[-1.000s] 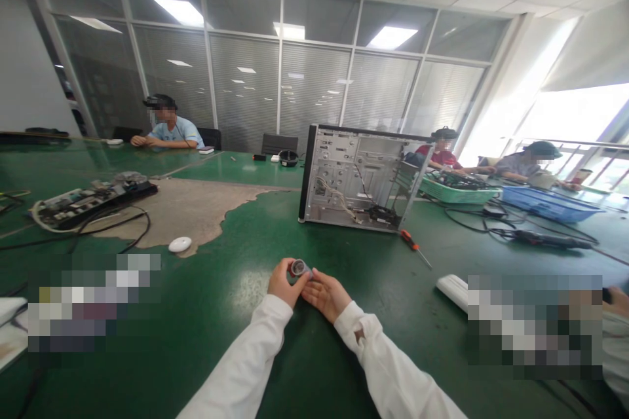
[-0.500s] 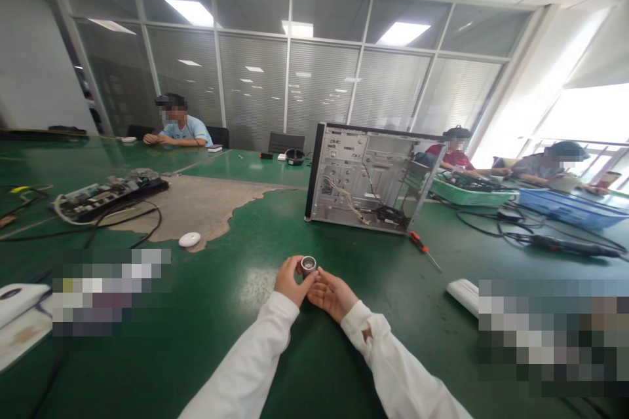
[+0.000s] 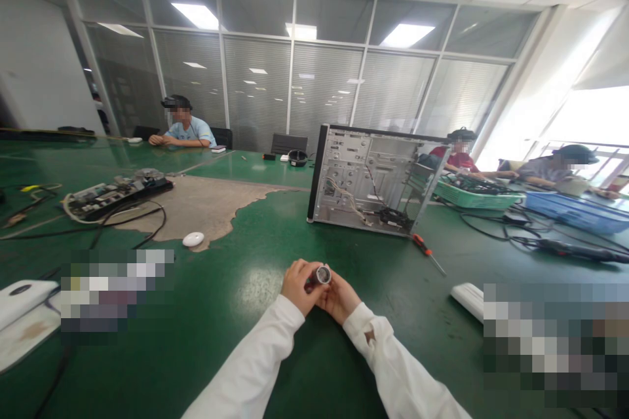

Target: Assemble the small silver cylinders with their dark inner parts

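Note:
A small metal cylinder (image 3: 322,275) is between my hands above the green table, its round silvery end facing me and to the right. My left hand (image 3: 297,283) grips the cylinder's darker body from the left, fingers closed over it. On the other side, my right hand (image 3: 343,298) is closed up against the cylinder, with fingertips beside its end; part of these fingers is hidden behind it. Beyond my hands stands an open computer case (image 3: 366,177). A red-and-black screwdriver (image 3: 426,250) lies at the case's lower right corner.
Circuit boards in a black housing (image 3: 120,193) and black cables lie left, near a white oval object (image 3: 193,239). At right are a green basket (image 3: 479,200), a blue basket (image 3: 574,209) and more cables. Several people sit around the table (image 3: 236,353).
The cylinder has tilted, its open end turning from upward to toward me and right. My left fingers have wrapped further over it. The view has shifted slightly.

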A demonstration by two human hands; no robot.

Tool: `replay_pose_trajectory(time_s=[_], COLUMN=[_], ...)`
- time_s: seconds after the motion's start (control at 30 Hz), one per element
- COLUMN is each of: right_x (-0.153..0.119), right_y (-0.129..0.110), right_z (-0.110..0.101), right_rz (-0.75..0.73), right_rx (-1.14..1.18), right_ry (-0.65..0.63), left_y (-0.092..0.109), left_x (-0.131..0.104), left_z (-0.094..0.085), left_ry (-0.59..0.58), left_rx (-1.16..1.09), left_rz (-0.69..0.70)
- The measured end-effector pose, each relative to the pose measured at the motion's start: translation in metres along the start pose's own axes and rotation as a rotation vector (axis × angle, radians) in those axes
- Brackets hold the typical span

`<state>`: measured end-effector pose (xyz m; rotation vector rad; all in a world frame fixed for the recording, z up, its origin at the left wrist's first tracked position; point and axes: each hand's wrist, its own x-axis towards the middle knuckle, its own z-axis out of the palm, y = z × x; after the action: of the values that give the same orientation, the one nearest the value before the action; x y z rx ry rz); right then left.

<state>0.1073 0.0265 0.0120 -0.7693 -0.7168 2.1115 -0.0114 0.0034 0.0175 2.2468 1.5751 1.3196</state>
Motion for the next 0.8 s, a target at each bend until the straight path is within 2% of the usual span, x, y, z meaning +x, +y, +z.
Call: replay_pose_trajectory(time_s=[0.43,0.67,0.8], right_x=[0.003,0.006,0.007], right_y=[-0.001,0.000,-0.001], right_z=[-0.008,-0.009,-0.010], right_rz=[-0.113,-0.359,-0.434], right_rx=[0.125,0.121,0.101], right_ry=[-0.018,0.086,0.133], left_y=[0.001,0.003,0.001], left_x=[-0.002,-0.001,-0.001], left_z=[0.001,0.000,0.001], left_ry=[-0.022,-0.031,-0.014], left_rx=[-0.039,-0.087,-0.137], left_rz=[0.048,0.037,0.046])
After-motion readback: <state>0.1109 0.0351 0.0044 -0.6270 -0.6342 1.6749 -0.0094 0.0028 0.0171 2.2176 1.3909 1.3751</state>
